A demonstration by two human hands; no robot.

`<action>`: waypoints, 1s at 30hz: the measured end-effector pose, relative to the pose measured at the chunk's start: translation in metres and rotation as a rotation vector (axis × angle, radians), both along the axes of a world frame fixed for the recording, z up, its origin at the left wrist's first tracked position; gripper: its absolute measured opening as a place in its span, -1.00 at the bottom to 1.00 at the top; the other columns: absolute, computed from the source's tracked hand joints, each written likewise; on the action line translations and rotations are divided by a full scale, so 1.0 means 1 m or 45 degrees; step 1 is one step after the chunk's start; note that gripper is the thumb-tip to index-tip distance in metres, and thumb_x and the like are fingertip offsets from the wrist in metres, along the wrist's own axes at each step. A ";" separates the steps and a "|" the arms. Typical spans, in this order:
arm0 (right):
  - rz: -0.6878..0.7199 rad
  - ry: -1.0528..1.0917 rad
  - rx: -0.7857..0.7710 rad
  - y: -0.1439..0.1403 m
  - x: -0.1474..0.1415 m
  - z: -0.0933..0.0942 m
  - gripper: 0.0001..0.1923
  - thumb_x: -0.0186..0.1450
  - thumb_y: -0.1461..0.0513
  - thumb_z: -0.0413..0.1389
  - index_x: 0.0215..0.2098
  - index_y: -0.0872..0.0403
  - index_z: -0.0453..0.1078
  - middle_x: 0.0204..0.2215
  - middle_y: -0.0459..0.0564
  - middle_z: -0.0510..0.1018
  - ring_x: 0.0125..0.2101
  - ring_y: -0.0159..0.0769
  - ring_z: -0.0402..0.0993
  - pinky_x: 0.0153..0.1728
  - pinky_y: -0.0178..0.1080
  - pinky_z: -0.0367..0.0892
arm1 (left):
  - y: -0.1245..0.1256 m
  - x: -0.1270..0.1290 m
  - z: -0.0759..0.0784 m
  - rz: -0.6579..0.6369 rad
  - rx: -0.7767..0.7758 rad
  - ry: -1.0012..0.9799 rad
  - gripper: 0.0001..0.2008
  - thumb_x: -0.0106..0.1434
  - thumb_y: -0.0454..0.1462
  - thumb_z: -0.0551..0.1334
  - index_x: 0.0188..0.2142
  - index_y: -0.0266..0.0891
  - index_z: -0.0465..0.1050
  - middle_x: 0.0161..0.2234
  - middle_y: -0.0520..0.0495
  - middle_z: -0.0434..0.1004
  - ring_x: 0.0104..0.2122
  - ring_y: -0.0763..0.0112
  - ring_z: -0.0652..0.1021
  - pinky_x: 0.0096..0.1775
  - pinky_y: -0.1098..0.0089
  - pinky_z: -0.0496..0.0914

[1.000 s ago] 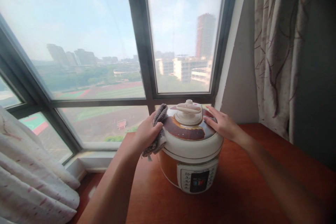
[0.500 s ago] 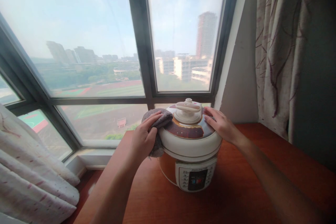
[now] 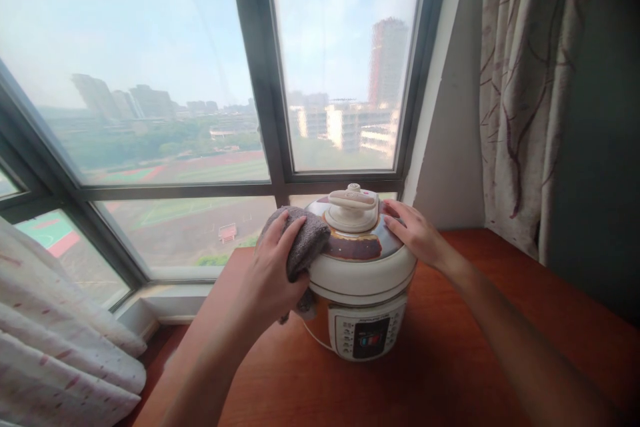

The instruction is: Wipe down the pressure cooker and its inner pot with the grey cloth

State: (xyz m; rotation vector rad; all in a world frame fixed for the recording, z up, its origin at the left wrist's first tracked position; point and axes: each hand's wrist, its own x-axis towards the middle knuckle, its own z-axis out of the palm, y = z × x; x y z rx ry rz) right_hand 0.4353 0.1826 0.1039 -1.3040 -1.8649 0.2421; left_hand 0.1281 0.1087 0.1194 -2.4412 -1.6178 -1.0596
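Two hands on a cooker lid beside the window.
Head view: the left hand presses a grey crumpled cloth on the left edge of the white round electric pressure cooker, fingers closed over it. The right hand lies flat and open on the lid's right side. The cooker stands on the red-brown wooden tabletop.

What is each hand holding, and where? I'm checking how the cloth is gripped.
The left hand holds a grey cloth, bunched against the lid's left edge. The right hand holds nothing; it rests flat on the right side of the cooker lid.
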 end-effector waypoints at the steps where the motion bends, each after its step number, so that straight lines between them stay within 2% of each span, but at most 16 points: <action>1: 0.002 0.002 0.001 0.000 0.000 0.000 -0.45 0.38 0.00 -0.05 0.19 0.10 0.39 0.20 0.19 0.49 0.21 0.01 0.37 0.29 0.07 0.18 | 0.004 -0.004 -0.002 0.024 -0.017 0.003 -0.12 0.01 -0.33 0.25 0.37 -0.13 0.19 0.43 -0.21 0.10 0.37 -0.14 0.24 0.30 -0.05 0.25; 4: 0.004 0.014 0.014 -0.001 0.000 0.000 -0.48 0.38 0.01 -0.04 0.20 0.05 0.39 0.20 0.13 0.50 0.21 -0.01 0.36 0.29 0.06 0.18 | 0.015 -0.021 -0.008 0.091 -0.086 -0.035 -0.15 0.08 -0.31 0.24 0.38 0.08 0.16 0.37 -0.03 0.28 0.28 -0.05 0.39 0.26 0.07 0.31; 6: 0.005 0.020 0.017 -0.001 0.000 0.000 -0.48 0.38 0.01 -0.04 0.20 0.04 0.39 0.20 0.13 0.50 0.21 -0.02 0.37 0.29 0.06 0.18 | 0.025 -0.032 -0.012 0.106 -0.128 -0.137 -0.25 0.13 -0.30 0.22 0.34 0.14 0.24 0.28 0.06 0.42 0.22 0.01 0.47 0.22 0.15 0.34; 8: -0.001 0.019 0.006 -0.001 0.000 0.000 -0.47 0.38 0.01 -0.04 0.21 0.05 0.38 0.21 0.14 0.49 0.22 -0.01 0.36 0.30 0.06 0.18 | 0.037 -0.040 -0.016 0.096 -0.180 -0.338 -0.39 0.18 -0.26 0.21 0.25 0.05 0.39 0.15 0.03 0.56 0.15 0.02 0.53 0.17 0.18 0.39; 11: -0.003 0.010 -0.008 -0.001 0.000 0.000 -0.45 0.38 0.00 -0.05 0.21 0.08 0.38 0.21 0.17 0.48 0.23 0.00 0.35 0.30 0.06 0.18 | 0.058 -0.044 -0.020 0.112 -0.304 -0.765 -0.57 0.18 -0.13 0.26 0.03 -0.20 0.54 -0.07 -0.12 0.68 -0.02 -0.02 0.61 0.00 0.15 0.50; 14: 0.015 0.005 0.004 0.000 0.001 -0.001 -0.47 0.39 0.00 -0.05 0.20 0.05 0.38 0.18 0.16 0.50 0.21 -0.01 0.37 0.28 0.05 0.20 | 0.076 -0.042 -0.015 0.127 -0.454 -1.187 -0.53 0.11 -0.04 0.34 -0.08 -0.30 0.52 -0.22 -0.17 0.67 -0.20 0.03 0.64 -0.18 0.16 0.54; 17: 0.021 0.013 0.007 0.001 0.002 -0.002 -0.49 0.39 0.01 -0.05 0.20 0.01 0.39 0.16 0.12 0.51 0.20 -0.02 0.39 0.27 0.04 0.21 | 0.088 -0.037 -0.002 0.104 -0.390 -1.400 -0.50 0.04 -0.03 0.38 -0.11 -0.29 0.50 -0.30 -0.11 0.65 -0.29 0.12 0.63 -0.25 0.22 0.53; 21: 0.019 0.025 0.017 0.001 0.002 -0.002 -0.50 0.39 0.01 -0.05 0.19 0.01 0.40 0.16 0.11 0.52 0.19 -0.03 0.39 0.27 0.04 0.21 | 0.089 -0.026 0.020 -0.038 -0.220 -1.275 -0.48 0.03 -0.03 0.40 -0.09 -0.30 0.53 -0.27 -0.08 0.64 -0.23 0.11 0.61 -0.16 0.21 0.53; 25: 0.021 0.039 0.003 0.000 0.002 -0.002 -0.48 0.38 -0.01 -0.06 0.19 0.01 0.40 0.17 0.12 0.52 0.19 -0.02 0.39 0.27 0.03 0.21 | 0.068 -0.008 0.037 -0.302 -0.217 -0.918 -0.45 0.13 -0.06 0.35 0.07 -0.26 0.53 -0.06 -0.13 0.65 -0.02 0.01 0.58 0.05 0.15 0.47; 28: 0.025 0.041 -0.010 0.000 0.001 -0.001 -0.46 0.38 -0.01 -0.06 0.19 0.06 0.40 0.18 0.16 0.51 0.20 0.00 0.38 0.27 0.05 0.20 | 0.045 0.000 0.042 -0.491 -0.208 -0.548 -0.52 0.21 -0.15 0.27 0.11 -0.18 0.54 0.11 -0.12 0.59 0.14 -0.03 0.51 0.22 0.09 0.34; 30: 0.035 0.040 -0.006 -0.001 0.001 0.001 -0.46 0.38 -0.01 -0.06 0.18 0.07 0.41 0.17 0.16 0.52 0.19 0.00 0.39 0.26 0.06 0.21 | 0.034 0.001 0.041 -0.589 -0.170 -0.359 -0.49 0.19 -0.26 0.24 0.15 -0.12 0.51 0.17 -0.09 0.54 0.20 -0.03 0.47 0.27 0.07 0.29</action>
